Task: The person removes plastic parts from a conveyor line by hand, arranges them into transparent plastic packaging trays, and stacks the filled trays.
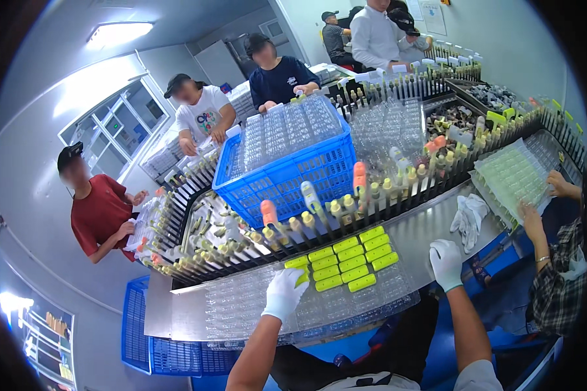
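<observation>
My left hand (284, 292), in a white glove, is closed with its fingertips on a lime-green rectangular plastic piece (302, 276) at the left end of a block of such pieces. The block of lime-green pieces (353, 262) lies in rows on a clear plastic blister tray (378, 293). Several more clear trays (241, 309) spread to the left under my hand. My right hand (445, 264), also gloved in white, rests at the bench edge right of the block. Its fingers are curled together, and no object shows in them.
A conveyor of black upright holders (306, 228) carries yellow-tipped, orange and white parts behind the tray. Beyond stands a blue crate (287, 169) of clear trays. Loose white gloves (468, 221) lie at right. A co-worker's hands hold a tray (515, 179). Other people stand around the line.
</observation>
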`<state>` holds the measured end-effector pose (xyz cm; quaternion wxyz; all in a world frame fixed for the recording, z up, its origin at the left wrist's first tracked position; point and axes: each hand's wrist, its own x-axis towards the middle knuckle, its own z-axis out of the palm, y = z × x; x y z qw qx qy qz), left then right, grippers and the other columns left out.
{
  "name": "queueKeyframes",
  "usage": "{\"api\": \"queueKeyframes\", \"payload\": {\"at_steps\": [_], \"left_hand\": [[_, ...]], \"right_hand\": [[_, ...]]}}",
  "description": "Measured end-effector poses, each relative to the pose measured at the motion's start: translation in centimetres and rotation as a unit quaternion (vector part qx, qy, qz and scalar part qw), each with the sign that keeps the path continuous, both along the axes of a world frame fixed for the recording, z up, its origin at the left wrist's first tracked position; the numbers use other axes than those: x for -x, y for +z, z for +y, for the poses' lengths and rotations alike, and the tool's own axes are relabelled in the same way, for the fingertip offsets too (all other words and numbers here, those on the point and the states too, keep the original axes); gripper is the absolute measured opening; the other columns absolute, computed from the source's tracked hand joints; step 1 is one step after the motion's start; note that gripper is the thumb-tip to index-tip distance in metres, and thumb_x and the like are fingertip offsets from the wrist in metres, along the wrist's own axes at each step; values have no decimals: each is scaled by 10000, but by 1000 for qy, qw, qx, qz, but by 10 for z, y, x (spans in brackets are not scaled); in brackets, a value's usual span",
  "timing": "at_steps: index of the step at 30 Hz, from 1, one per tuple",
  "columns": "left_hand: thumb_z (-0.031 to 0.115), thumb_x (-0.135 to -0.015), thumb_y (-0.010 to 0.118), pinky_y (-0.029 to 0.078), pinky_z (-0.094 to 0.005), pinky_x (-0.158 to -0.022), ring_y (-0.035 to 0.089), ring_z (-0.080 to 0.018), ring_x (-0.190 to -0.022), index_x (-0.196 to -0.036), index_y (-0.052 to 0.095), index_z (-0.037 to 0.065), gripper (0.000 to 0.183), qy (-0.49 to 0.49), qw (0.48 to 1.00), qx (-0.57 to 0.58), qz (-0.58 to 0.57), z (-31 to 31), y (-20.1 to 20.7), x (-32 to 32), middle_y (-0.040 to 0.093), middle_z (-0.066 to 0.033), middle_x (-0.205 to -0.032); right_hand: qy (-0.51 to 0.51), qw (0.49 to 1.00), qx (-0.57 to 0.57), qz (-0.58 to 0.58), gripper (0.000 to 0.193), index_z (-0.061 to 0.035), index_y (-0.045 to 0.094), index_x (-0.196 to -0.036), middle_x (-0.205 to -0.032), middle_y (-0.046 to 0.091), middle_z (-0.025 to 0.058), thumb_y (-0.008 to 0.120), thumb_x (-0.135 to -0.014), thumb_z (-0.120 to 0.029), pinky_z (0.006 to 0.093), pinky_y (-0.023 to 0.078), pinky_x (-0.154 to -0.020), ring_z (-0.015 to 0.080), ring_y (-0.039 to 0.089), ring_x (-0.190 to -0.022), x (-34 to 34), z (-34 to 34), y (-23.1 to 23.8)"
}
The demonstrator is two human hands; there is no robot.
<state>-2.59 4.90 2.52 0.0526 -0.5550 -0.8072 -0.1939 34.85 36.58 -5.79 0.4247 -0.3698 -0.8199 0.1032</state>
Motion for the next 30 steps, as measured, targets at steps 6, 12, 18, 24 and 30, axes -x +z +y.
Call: {"api": "queueKeyframes", "payload": {"at_steps": [6, 12, 18, 24, 30], "left_hand": [[331, -974, 696, 550, -507, -936, 670, -364, -1111, -1167, 797, 161, 276, 26, 992, 22, 124, 20, -3, -25, 731, -106, -1182], [234, -913, 698, 515, -522, -883, 661, -355, -1014, -1027, 754, 87, 195, 38, 987, -9, 156, 3, -29, -7, 720, -112, -1063], [174, -855, 765, 516, -522, -965, 679, -350, -1075, -992, 755, 69, 172, -105, 969, -126, 185, 80, 42, -67, 736, -112, -1092], [104, -860, 787, 543, -508, -1011, 682, -385, -1199, -1138, 747, 37, 289, -336, 886, -290, 135, 270, 160, -188, 742, -152, -1220], [392, -941, 751, 569, -509, -981, 620, -350, -1317, -1252, 674, 70, 454, -245, 941, -107, 209, 463, 171, -240, 692, -141, -1267]], "right_hand": [[5, 1000, -14, 15, 82, -97, 775, -972, -1064, 763, 131, 748, -918, -153, 506, 564, -891, 377, 700, -1010, -3, -10, 12], [21, 999, -23, 34, 114, -101, 787, -902, -986, 786, 98, 722, -907, -195, 498, 560, -826, 340, 723, -902, 7, -8, 16], [-5, 1000, -15, 15, 149, -118, 784, -894, -957, 774, 67, 696, -926, -234, 493, 546, -802, 323, 719, -902, -9, -3, 19], [16, 1000, -24, 1, 163, -134, 786, -903, -936, 759, 51, 695, -932, -266, 484, 542, -781, 313, 711, -888, -8, -4, 17], [29, 999, 6, -14, 202, -132, 783, -903, -937, 757, 60, 677, -956, -295, 481, 555, -790, 316, 719, -905, -12, -11, 16]]}}
